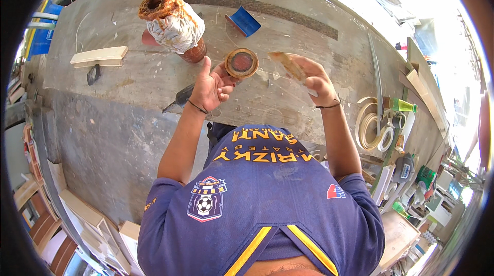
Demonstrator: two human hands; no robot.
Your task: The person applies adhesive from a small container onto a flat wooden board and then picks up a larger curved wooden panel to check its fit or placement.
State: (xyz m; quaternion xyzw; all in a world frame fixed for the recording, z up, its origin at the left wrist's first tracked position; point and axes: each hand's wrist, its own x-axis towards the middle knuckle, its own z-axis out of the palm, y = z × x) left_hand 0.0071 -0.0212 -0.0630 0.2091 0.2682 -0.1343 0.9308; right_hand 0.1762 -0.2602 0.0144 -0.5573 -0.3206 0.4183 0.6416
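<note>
My left hand [212,87] is palm up, its fingers curled under a round brown lid-like disc [242,63] with a dark reddish centre. In my right hand [315,81] is a flat, thin yellowish-brown scraper-like piece [287,64], its tip pointing left toward the disc without touching it. Beyond my left hand stands a reddish-brown container [177,26] wrapped in white material, its open mouth crusted with orange-brown residue. A dark tool with a pointed tip [181,97] lies beside my left wrist, partly hidden by it.
On the grey worktable [128,80] are a blue curved piece [245,22], a long dark strip [267,12], pale wooden strips [99,56] and a small black block [93,74]. Rolls of edging tape [369,129] and a green bottle [403,105] sit at the right edge.
</note>
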